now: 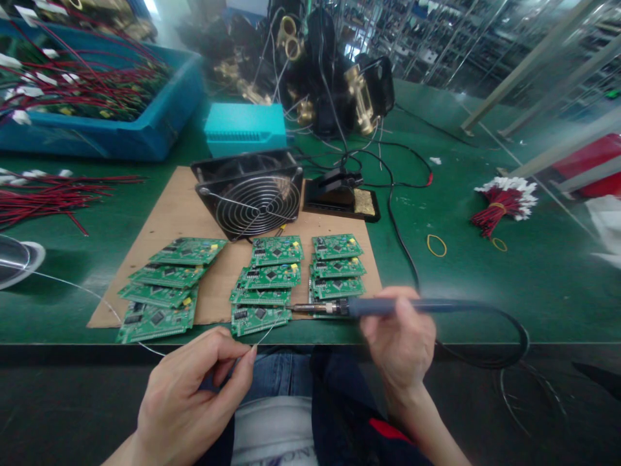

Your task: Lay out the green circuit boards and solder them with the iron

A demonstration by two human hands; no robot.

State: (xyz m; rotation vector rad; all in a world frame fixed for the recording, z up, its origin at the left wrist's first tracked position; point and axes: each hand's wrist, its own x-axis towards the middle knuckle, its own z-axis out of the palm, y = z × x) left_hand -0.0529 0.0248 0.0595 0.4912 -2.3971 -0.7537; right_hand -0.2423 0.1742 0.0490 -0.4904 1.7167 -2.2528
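Note:
My right hand (pixel 400 333) is wrapped round the blue handle of a soldering iron (pixel 361 307), whose metal tip points left. That tip is at the right edge of the nearest green circuit board (pixel 259 318) in the middle column; whether it touches I cannot tell. Thumb and forefinger of my left hand (pixel 198 385) pinch a thin solder wire (pixel 264 334), its end over the same board's front edge. The wire runs back to a spool (pixel 19 264) at the left. More boards lie overlapped in a left stack (pixel 167 294) and a right stack (pixel 338 265).
A black fan (pixel 259 200) stands behind the boards on a cardboard sheet (pixel 140 226). Beside it is an iron stand with a sponge (pixel 363 202). A blue bin (pixel 179 97) holds red-wired parts. Red wires (pixel 53 197) lie left, a banded bundle (pixel 504 204) right. The iron's cable (pixel 400 236) crosses the table.

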